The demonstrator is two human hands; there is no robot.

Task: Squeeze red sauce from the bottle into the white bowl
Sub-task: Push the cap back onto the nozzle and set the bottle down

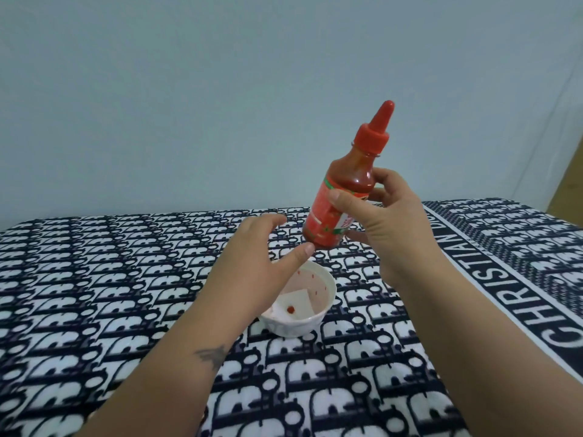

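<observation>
Her right hand (383, 222) grips the red sauce bottle (344, 184) raised and tilted, cap on, above the white bowl's (318, 320) far rim. The left hand (255, 263) spreads loose, its thumb seemingly brushing the bottle's base. Patterned cloth (94, 279) lies bare all around.

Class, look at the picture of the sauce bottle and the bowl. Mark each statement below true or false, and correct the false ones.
1. The right hand holds the sauce bottle. True.
2. The bottle points nozzle down into the white bowl. False: its red cap points up.
3. The bowl already holds a small red blob. True.
4. The left hand grips the bowl. False: it is open above the bowl, near the bottle's base.
5. The cloth under the bowl is plain white. False: it is patterned dark and white.
</observation>
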